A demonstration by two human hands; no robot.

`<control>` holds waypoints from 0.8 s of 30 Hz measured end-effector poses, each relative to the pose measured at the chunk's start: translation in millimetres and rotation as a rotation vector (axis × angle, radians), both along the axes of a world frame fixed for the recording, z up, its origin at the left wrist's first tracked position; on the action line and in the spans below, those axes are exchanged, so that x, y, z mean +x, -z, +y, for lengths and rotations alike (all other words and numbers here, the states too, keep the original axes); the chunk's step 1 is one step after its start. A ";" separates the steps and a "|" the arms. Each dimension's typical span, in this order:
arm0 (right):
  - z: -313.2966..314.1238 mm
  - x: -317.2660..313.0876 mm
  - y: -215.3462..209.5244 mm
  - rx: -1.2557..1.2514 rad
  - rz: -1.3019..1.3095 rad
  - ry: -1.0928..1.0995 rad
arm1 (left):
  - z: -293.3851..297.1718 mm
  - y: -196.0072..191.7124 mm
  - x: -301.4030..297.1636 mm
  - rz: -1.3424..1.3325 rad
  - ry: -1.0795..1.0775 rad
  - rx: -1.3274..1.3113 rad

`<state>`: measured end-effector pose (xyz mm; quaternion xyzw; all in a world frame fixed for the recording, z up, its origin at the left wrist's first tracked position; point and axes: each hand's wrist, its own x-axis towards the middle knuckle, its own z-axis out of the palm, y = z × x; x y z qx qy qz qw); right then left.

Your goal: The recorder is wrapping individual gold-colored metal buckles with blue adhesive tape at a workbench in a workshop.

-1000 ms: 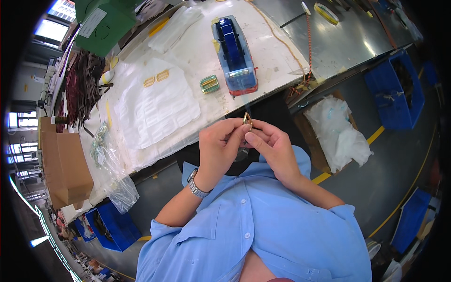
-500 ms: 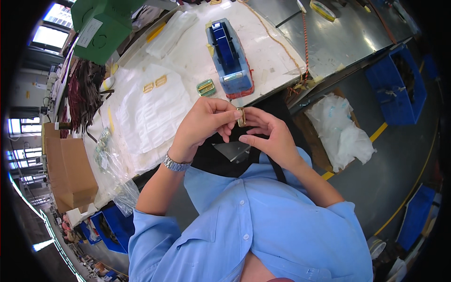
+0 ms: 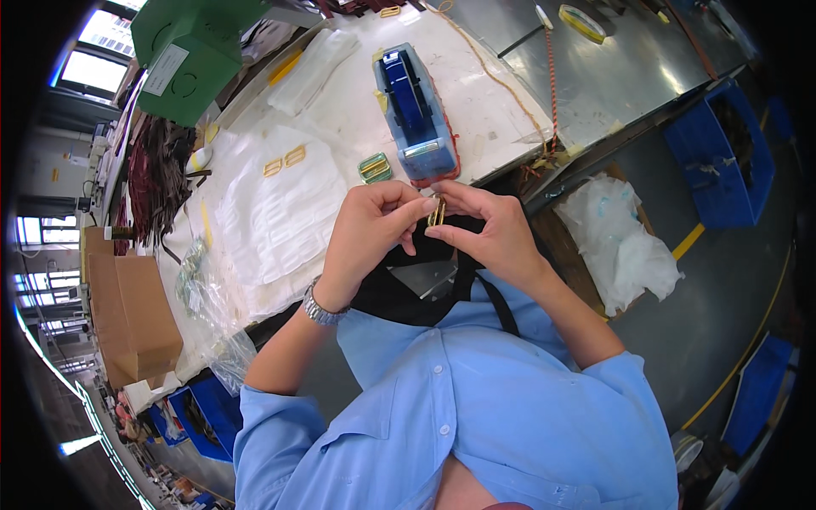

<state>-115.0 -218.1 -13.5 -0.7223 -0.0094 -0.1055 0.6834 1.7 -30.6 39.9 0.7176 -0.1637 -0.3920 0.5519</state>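
left hand [image 3: 367,228] pinching a gold buckle [image 3: 437,212], right hand [image 3: 495,234] half-curled and gripping it too, tape dispenser [image 3: 429,151] at tabletop's near edge [image 3: 489,149]

Blue buttoned shirt [image 3: 501,399], silver wristwatch [image 3: 320,306]

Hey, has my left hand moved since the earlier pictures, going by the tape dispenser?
Yes: the left hand has moved up the picture, away from your shirt and closer to the near end of the blue tape dispenser.
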 end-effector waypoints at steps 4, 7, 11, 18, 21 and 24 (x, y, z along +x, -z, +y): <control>5.0 0.6 -5.3 0.031 0.029 0.009 | 7.0 11.9 -38.6 -0.439 -0.259 -0.100; 5.8 1.5 -9.4 0.171 0.097 -0.007 | 12.9 25.3 -61.6 -0.664 -0.275 -0.078; 6.3 2.9 -14.7 0.291 0.197 -0.038 | 2.3 42.1 -67.8 -0.932 -0.275 -0.129; 6.7 15.9 -5.7 0.274 0.198 0.043 | -11.6 63.7 -57.5 -1.106 -0.324 -0.172; 3.0 18.8 -10.8 0.311 0.245 0.013 | -12.9 59.0 -50.4 -1.125 -0.285 -0.144; -0.5 22.6 -11.7 0.326 0.273 0.009 | -14.8 48.2 -43.2 -1.079 -0.244 -0.121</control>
